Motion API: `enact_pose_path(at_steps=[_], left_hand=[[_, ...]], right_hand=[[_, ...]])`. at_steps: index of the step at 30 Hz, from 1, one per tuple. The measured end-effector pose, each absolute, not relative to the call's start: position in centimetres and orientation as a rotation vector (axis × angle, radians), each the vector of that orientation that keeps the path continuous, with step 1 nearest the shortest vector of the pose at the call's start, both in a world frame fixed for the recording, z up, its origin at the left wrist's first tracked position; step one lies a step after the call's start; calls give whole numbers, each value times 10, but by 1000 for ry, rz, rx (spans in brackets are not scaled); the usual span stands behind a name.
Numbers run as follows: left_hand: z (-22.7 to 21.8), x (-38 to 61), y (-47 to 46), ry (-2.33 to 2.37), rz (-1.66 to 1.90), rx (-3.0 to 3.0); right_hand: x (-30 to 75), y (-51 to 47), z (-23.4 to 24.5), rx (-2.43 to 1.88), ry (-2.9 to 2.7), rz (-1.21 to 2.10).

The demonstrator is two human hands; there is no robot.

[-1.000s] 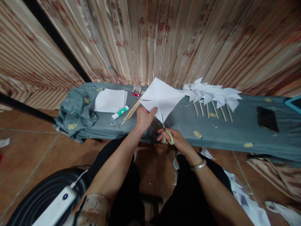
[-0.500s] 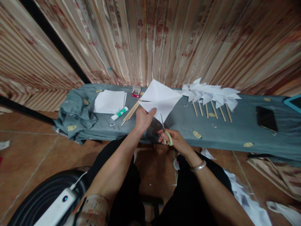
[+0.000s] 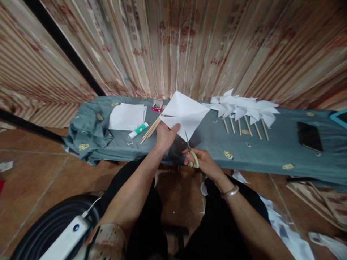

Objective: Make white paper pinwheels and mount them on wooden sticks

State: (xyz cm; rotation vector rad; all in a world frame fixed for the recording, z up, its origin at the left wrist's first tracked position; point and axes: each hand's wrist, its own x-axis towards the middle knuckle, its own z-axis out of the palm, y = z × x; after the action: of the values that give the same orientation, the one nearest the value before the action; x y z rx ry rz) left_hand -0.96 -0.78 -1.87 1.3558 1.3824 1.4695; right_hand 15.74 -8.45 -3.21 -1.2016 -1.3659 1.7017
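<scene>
A white square sheet of paper (image 3: pixel 187 110), turned like a diamond and creased, is pinched at its lower left by my left hand (image 3: pixel 166 137), thumb on top. A slit runs in from its left corner. My right hand (image 3: pixel 202 160) grips scissors (image 3: pixel 194 159) with light green handles, fingers in the loops. Their blades are at the paper's near corner, along a cut there. Just left of my left hand lie several thin wooden sticks (image 3: pixel 150 130) and a green and white glue stick (image 3: pixel 138 130).
A stack of white paper (image 3: pixel 127 116) and a small red box of metal pins (image 3: pixel 157 105) lie on the grey cloth (image 3: pixel 206 151). To the right are several paper pinwheels (image 3: pixel 244 108) on sticks and a black phone (image 3: pixel 309 136). A patterned curtain (image 3: pixel 173 47) hangs behind.
Almost nothing differs. The view has shifted very slightly; both hands keep their hold on the paper and the scissors.
</scene>
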Motion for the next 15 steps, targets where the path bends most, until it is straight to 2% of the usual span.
enact_pose_path(at_steps=[15], left_hand=[[-17,-9,-8,1383,1469,1298]], right_hand=[[158,-85,-32,-1204,-1377,1682]])
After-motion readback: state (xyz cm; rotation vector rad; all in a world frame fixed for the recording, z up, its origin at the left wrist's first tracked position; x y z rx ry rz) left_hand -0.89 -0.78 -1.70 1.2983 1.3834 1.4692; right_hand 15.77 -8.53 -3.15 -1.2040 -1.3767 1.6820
